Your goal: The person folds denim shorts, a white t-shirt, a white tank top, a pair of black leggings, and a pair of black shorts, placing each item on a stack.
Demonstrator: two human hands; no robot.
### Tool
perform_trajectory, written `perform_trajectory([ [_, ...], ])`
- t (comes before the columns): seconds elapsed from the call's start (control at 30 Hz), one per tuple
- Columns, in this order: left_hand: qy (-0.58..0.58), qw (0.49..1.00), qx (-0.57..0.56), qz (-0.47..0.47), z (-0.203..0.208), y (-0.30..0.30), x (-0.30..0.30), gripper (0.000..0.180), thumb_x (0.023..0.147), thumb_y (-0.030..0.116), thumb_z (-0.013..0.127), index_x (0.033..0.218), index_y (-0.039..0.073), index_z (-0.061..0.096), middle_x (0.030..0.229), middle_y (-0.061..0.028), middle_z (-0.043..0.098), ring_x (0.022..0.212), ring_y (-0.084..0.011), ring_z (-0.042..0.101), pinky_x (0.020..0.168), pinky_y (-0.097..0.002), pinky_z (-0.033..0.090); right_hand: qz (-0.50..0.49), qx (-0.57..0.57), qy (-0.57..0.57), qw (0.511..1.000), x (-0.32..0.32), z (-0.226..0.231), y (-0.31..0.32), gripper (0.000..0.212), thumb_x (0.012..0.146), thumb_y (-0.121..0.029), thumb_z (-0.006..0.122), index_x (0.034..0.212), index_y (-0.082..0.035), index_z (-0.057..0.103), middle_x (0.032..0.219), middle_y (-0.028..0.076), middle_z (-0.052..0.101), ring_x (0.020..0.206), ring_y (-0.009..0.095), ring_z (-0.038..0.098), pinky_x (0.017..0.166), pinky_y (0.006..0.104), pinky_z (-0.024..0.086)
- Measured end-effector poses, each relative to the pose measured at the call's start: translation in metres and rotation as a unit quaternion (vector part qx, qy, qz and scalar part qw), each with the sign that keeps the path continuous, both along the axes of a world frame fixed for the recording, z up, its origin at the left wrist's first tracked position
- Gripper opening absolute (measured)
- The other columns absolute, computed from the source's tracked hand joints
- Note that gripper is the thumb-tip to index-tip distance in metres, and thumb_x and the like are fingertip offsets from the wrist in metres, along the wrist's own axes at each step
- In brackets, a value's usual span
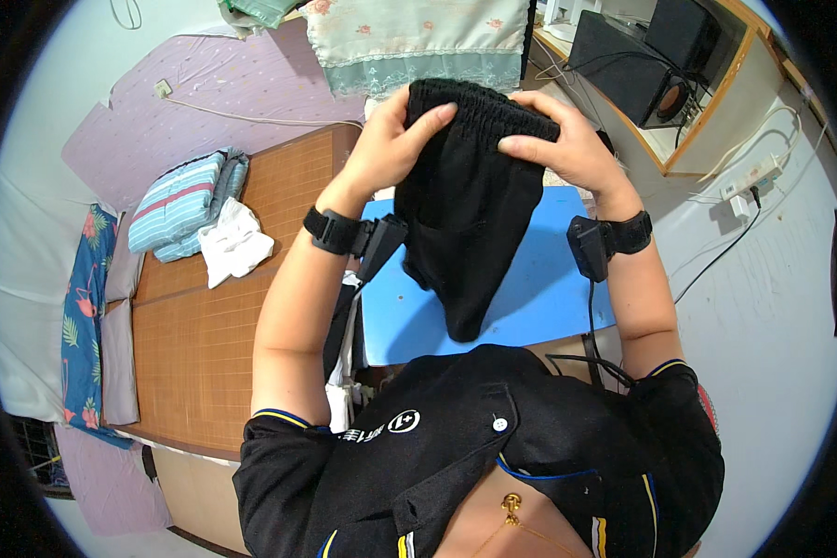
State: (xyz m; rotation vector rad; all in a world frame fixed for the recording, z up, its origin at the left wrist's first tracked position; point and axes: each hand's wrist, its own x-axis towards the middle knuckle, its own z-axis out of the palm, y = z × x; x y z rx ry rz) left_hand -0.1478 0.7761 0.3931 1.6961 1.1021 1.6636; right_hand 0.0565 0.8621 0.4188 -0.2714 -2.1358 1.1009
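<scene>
Black trousers (460,209) with a gathered elastic waistband hang in front of me. The waistband is uppermost, and the cloth narrows toward my body. My left hand (392,139) grips the waistband's left side, thumb on the near face and fingers hidden behind. At the other side, my right hand (575,149) pinches it in the same way. Beneath the trousers lies a blue tabletop (567,279), which they partly cover. How the legs are folded or bunched cannot be made out.
To the left is a bed with a brown mat (195,363), a folded striped quilt (181,200) and a white cloth (235,244). A black speaker (670,98) stands on a shelf at upper right, near a power strip (763,177). Cables hang from my wrist straps.
</scene>
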Motion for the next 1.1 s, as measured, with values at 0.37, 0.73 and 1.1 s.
perform_trajectory([
  [0.37,0.013,0.994,-0.036,0.104,-0.012,0.001,-0.028,0.029,0.089,0.027,0.051,0.1,0.0,0.053,0.081,0.0005,0.056,0.071,-0.0058,0.048,0.062,-0.0202,0.04,-0.003,0.068,-0.041,0.997,-0.006,0.003,0.017,0.026,0.078,-0.021,0.063,0.086,0.004,0.061,0.076,0.003,0.061,0.07,0.008,0.051,0.065,0.0235,0.042],
  [0.73,-0.201,0.874,-0.442,-0.013,-0.199,-0.027,-0.051,0.066,0.084,0.055,0.042,0.105,-0.006,0.053,0.097,-0.0154,0.061,0.089,-0.0223,0.059,0.084,-0.0341,0.044,-0.016,-0.018,-0.05,0.998,0.007,0.014,0.028,0.027,0.078,-0.02,0.063,0.091,0.004,0.061,0.081,0.001,0.06,0.075,0.008,0.052,0.07,0.0217,0.041],
  [1.1,-0.477,0.81,-0.311,-0.14,-0.2,0.0,-0.007,0.047,0.086,0.042,0.045,0.107,0.002,0.056,0.11,-0.0093,0.056,0.102,-0.0209,0.051,0.091,-0.035,0.037,0.017,-0.137,0.048,0.989,0.039,0.01,0.033,0.019,0.078,-0.012,0.06,0.091,0.002,0.06,0.081,0.001,0.059,0.072,0.008,0.052,0.067,0.0207,0.041],
])
